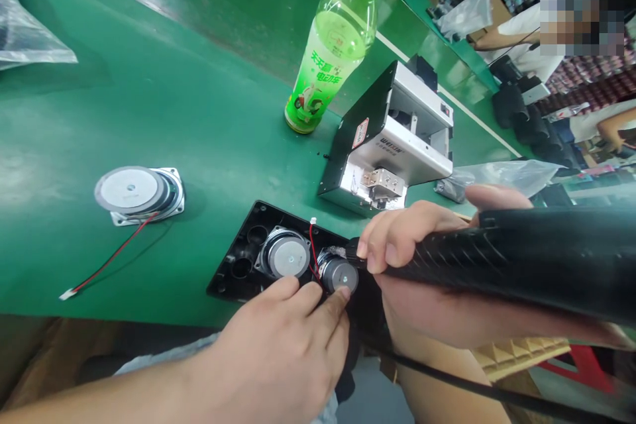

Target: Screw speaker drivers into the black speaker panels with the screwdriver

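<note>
My right hand (412, 265) is wrapped round a black electric screwdriver (462, 258) with a ribbed grip, lying nearly level. Its nose points left, at the rim of a small round speaker (344, 276). That speaker sits in a black plastic speaker panel (231, 285), beside a larger speaker (287, 256). A red wire with a white plug (313, 220) stands up between the two. My left hand (293, 338) bends over the panel's near edge, one fingertip pressing the small speaker's back, other fingers curled; its thumb is hidden. The screwdriver's tip cannot be made out clearly.
A loose speaker (134, 190) with red and black wires lies on the green table (149, 106) at left. Behind the panel stand a silver-and-black machine (392, 139) and a green-capped bottle (332, 46). A plastic bag (30, 30) lies far left. Other people work at upper right.
</note>
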`<act>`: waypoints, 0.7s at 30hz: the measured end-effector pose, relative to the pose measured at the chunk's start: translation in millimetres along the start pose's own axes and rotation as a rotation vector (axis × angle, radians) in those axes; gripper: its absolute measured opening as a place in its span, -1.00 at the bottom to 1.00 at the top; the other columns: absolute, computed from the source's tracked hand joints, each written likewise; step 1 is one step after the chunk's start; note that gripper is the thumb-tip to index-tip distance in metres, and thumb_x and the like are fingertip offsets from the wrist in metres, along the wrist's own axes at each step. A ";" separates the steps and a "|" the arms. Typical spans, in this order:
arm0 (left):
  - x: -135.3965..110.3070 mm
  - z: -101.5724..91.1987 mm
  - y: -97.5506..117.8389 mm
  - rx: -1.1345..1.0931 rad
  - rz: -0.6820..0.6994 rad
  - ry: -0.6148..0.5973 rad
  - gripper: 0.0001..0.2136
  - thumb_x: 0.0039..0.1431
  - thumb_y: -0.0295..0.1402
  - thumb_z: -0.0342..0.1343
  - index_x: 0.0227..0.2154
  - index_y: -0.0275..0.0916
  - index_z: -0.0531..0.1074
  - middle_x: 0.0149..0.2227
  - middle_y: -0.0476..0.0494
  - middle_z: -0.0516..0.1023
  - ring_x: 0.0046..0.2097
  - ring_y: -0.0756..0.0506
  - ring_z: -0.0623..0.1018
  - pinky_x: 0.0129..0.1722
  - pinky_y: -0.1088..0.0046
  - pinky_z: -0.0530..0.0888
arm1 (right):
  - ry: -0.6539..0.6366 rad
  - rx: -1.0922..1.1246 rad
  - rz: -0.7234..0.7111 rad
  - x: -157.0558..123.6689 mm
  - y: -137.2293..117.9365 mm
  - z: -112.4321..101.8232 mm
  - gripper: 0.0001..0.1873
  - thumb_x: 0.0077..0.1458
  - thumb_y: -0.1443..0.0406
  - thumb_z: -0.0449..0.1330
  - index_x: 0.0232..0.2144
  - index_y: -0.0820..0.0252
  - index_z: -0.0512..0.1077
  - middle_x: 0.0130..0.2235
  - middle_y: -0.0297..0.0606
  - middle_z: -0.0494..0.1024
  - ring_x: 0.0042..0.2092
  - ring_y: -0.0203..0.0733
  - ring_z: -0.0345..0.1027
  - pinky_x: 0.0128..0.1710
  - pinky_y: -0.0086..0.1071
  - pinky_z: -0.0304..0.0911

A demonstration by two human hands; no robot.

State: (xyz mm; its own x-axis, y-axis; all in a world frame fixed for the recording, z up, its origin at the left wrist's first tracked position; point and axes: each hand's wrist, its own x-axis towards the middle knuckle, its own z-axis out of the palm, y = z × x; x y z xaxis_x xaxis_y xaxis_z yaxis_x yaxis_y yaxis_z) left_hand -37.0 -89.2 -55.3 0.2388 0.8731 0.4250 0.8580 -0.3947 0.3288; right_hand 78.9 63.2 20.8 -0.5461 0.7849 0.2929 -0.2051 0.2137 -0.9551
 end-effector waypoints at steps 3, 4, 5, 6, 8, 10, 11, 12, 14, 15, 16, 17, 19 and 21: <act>1.4 -0.4 0.2 0.004 0.005 -0.005 -0.71 0.48 -0.40 0.05 0.01 -0.31 0.67 0.08 -0.18 0.78 -0.22 -0.18 0.57 -0.26 0.21 0.42 | -0.051 0.096 -0.115 3.7 10.0 4.5 -0.37 0.30 -0.31 0.17 0.08 -0.08 0.66 -0.44 -0.28 0.65 -0.52 -0.03 0.50 -0.47 -0.04 0.53; 2.1 -1.0 0.2 0.004 0.006 -0.002 -0.71 0.48 -0.41 0.04 0.00 -0.32 0.67 0.07 -0.18 0.78 -0.21 -0.18 0.57 -0.25 0.21 0.42 | -0.074 0.101 -0.123 4.8 14.0 5.9 -0.38 0.32 -0.29 0.17 0.08 -0.08 0.66 -0.44 -0.29 0.65 -0.53 -0.05 0.50 -0.48 -0.07 0.52; 2.9 -1.5 0.2 0.004 0.005 -0.001 -0.72 0.48 -0.41 0.05 -0.02 -0.32 0.67 0.05 -0.18 0.79 -0.21 -0.17 0.58 -0.24 0.20 0.42 | -0.081 0.100 -0.140 5.7 18.0 7.3 -0.41 0.33 -0.28 0.17 0.08 -0.10 0.65 -0.44 -0.31 0.65 -0.53 -0.08 0.49 -0.50 -0.12 0.50; 3.5 -2.1 0.2 0.003 0.006 0.001 -0.73 0.47 -0.41 0.06 -0.03 -0.32 0.67 0.04 -0.18 0.79 -0.21 -0.17 0.59 -0.23 0.20 0.43 | -0.079 0.096 -0.161 6.4 21.9 8.5 -0.43 0.35 -0.26 0.16 0.07 -0.12 0.64 -0.45 -0.34 0.63 -0.55 -0.10 0.47 -0.52 -0.17 0.48; 4.4 -3.3 0.1 0.005 0.006 0.001 -0.75 0.46 -0.42 0.08 -0.04 -0.32 0.67 0.04 -0.18 0.79 -0.20 -0.16 0.60 -0.21 0.20 0.44 | -0.079 0.087 -0.187 7.5 28.2 10.4 -0.46 0.36 -0.26 0.14 0.06 -0.15 0.63 -0.48 -0.39 0.61 -0.57 -0.14 0.43 -0.55 -0.23 0.43; 4.9 -4.4 -0.2 0.011 0.011 0.000 -0.76 0.43 -0.43 0.11 -0.03 -0.33 0.67 0.05 -0.18 0.79 -0.19 -0.16 0.60 -0.20 0.21 0.44 | -0.099 0.096 -0.192 8.6 32.0 11.4 -0.43 0.32 -0.31 0.15 0.04 -0.17 0.63 -0.49 -0.40 0.62 -0.59 -0.15 0.41 -0.58 -0.25 0.41; 5.1 -5.0 -0.4 0.016 0.012 0.004 -0.77 0.41 -0.43 0.13 -0.03 -0.33 0.67 0.05 -0.18 0.79 -0.19 -0.16 0.60 -0.20 0.20 0.44 | -0.112 0.103 -0.190 9.0 32.9 11.7 -0.41 0.28 -0.33 0.17 0.04 -0.16 0.63 -0.48 -0.39 0.63 -0.59 -0.14 0.42 -0.59 -0.25 0.40; 5.3 -5.6 -0.7 0.021 0.013 0.007 -0.77 0.40 -0.44 0.14 -0.04 -0.32 0.67 0.05 -0.18 0.79 -0.20 -0.16 0.60 -0.22 0.20 0.43 | -0.121 0.111 -0.187 9.4 33.5 12.0 -0.39 0.26 -0.34 0.20 0.04 -0.15 0.63 -0.47 -0.38 0.64 -0.59 -0.14 0.42 -0.59 -0.24 0.41; 5.7 -6.7 -1.1 0.025 0.017 0.009 -0.79 0.39 -0.45 0.16 -0.06 -0.32 0.67 0.06 -0.18 0.79 -0.21 -0.15 0.60 -0.24 0.21 0.41 | -0.095 0.129 -0.197 9.6 34.4 13.4 -0.39 0.23 -0.33 0.24 0.03 -0.12 0.63 -0.47 -0.37 0.64 -0.59 -0.15 0.41 -0.59 -0.26 0.40; 5.8 -7.1 -1.3 0.026 0.022 0.008 -0.79 0.39 -0.44 0.16 -0.06 -0.31 0.68 0.07 -0.18 0.78 -0.22 -0.15 0.59 -0.24 0.21 0.40 | -0.077 0.136 -0.202 9.4 35.3 14.4 -0.39 0.23 -0.32 0.25 0.02 -0.11 0.63 -0.48 -0.38 0.63 -0.59 -0.16 0.41 -0.59 -0.27 0.40; 5.8 -7.3 -1.4 0.028 0.027 0.003 -0.80 0.38 -0.44 0.17 -0.06 -0.31 0.68 0.07 -0.18 0.78 -0.22 -0.15 0.59 -0.24 0.21 0.40 | -0.058 0.142 -0.207 8.9 36.6 15.6 -0.39 0.22 -0.33 0.25 0.01 -0.10 0.63 -0.48 -0.39 0.62 -0.59 -0.17 0.39 -0.60 -0.28 0.39; 5.8 -7.3 -1.4 0.030 0.033 0.000 -0.80 0.38 -0.44 0.18 -0.06 -0.31 0.68 0.08 -0.19 0.78 -0.22 -0.15 0.59 -0.23 0.21 0.40 | -0.043 0.144 -0.208 8.1 38.3 16.7 -0.38 0.22 -0.33 0.24 0.01 -0.09 0.63 -0.48 -0.39 0.61 -0.59 -0.17 0.38 -0.60 -0.28 0.38; 5.4 -6.6 -1.6 0.039 0.044 0.001 -0.79 0.38 -0.43 0.18 -0.05 -0.31 0.68 0.08 -0.19 0.78 -0.21 -0.15 0.60 -0.22 0.21 0.40 | -0.051 0.142 -0.220 5.6 41.4 18.1 -0.37 0.20 -0.33 0.27 0.02 -0.09 0.62 -0.47 -0.40 0.61 -0.58 -0.17 0.40 -0.59 -0.27 0.40; 4.6 -5.3 -2.5 0.051 0.052 0.010 -0.79 0.38 -0.43 0.19 -0.04 -0.29 0.69 0.07 -0.18 0.78 -0.21 -0.16 0.60 -0.22 0.21 0.40 | -0.076 0.137 -0.225 2.1 40.4 17.7 -0.39 0.19 -0.30 0.32 0.05 -0.10 0.61 -0.43 -0.41 0.65 -0.54 -0.15 0.47 -0.51 -0.23 0.49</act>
State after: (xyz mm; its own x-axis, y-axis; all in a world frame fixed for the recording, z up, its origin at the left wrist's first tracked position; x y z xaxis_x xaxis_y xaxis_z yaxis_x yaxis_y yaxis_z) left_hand -40.4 -85.7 -49.7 0.2795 0.8489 0.4486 0.8668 -0.4240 0.2624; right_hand 55.1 63.2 -16.4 -0.5327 0.6793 0.5047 -0.4333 0.2934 -0.8522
